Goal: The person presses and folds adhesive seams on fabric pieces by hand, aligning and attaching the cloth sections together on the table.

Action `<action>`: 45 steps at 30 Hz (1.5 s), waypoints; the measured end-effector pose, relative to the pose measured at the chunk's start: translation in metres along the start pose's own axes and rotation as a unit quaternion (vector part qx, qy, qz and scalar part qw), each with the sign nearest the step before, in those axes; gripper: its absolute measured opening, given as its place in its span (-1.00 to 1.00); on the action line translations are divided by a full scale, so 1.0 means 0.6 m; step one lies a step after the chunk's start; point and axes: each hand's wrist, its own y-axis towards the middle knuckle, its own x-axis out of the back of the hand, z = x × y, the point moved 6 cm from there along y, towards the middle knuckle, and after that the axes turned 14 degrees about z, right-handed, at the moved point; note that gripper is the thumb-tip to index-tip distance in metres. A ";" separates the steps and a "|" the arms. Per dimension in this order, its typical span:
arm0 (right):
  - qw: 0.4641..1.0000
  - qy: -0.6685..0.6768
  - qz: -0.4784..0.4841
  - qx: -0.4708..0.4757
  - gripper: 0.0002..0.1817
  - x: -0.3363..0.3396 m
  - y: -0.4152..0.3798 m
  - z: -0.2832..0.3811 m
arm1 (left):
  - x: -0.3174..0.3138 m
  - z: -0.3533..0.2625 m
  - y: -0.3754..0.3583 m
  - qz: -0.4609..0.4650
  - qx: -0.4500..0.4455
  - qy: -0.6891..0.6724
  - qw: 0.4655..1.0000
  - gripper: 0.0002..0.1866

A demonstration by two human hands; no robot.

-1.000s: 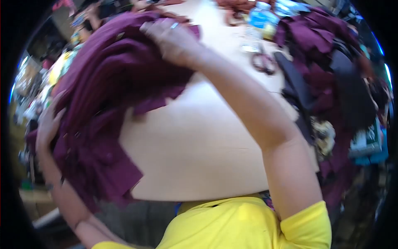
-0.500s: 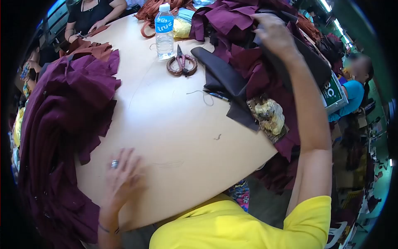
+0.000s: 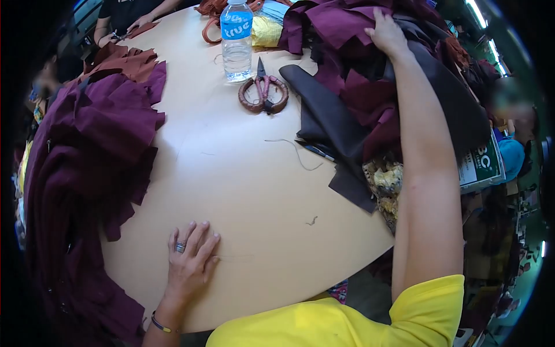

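My left hand [image 3: 193,251] lies palm down on the table [image 3: 254,191], fingers spread, a ring on one finger, holding nothing. At the upper right, my right hand [image 3: 388,36] reaches onto a heap of maroon cloth pieces [image 3: 341,26]. Its visible fingers are apart and touch the cloth; the far side of the hand is hidden. Dark grey cloth [image 3: 329,110] lies beneath my right forearm. Thread snips with wrapped handles [image 3: 264,95] rest mid-table, blades pointing away, beside a water bottle [image 3: 236,49].
Another maroon cloth pile [image 3: 87,133] hangs over the left edge, with rust-coloured pieces [image 3: 124,63] behind it. A pen [image 3: 315,150] and loose thread lie near the grey cloth. A co-worker's hands [image 3: 139,23] are at the far left. A green box [image 3: 483,162] stands at right.
My left hand has slid slightly right and now rests still. My right hand stays at the maroon heap, shifted a little. The whole view has tilted somewhat.
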 end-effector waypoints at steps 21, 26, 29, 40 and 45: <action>0.436 0.512 0.530 0.516 -0.74 0.300 -0.534 0.559 | 0.059 -0.018 0.074 -0.045 -0.115 -0.840 0.529 -0.22; 0.652 0.526 0.277 0.471 -0.63 0.295 -0.605 0.544 | 0.028 0.104 0.066 -0.131 -0.031 -0.728 0.673 -0.50; 0.796 0.402 -0.023 0.452 -0.62 0.298 -0.637 0.482 | 0.076 0.196 0.014 -0.229 -0.090 -0.687 0.684 -0.53; 0.880 0.418 0.179 0.134 -0.25 0.174 -0.669 0.353 | 0.253 0.262 -0.152 -0.298 0.211 0.231 0.902 -0.57; 0.896 0.390 0.163 0.137 -0.27 0.173 -0.668 0.359 | 0.166 -0.004 -0.076 -0.097 -0.141 0.058 0.984 -0.42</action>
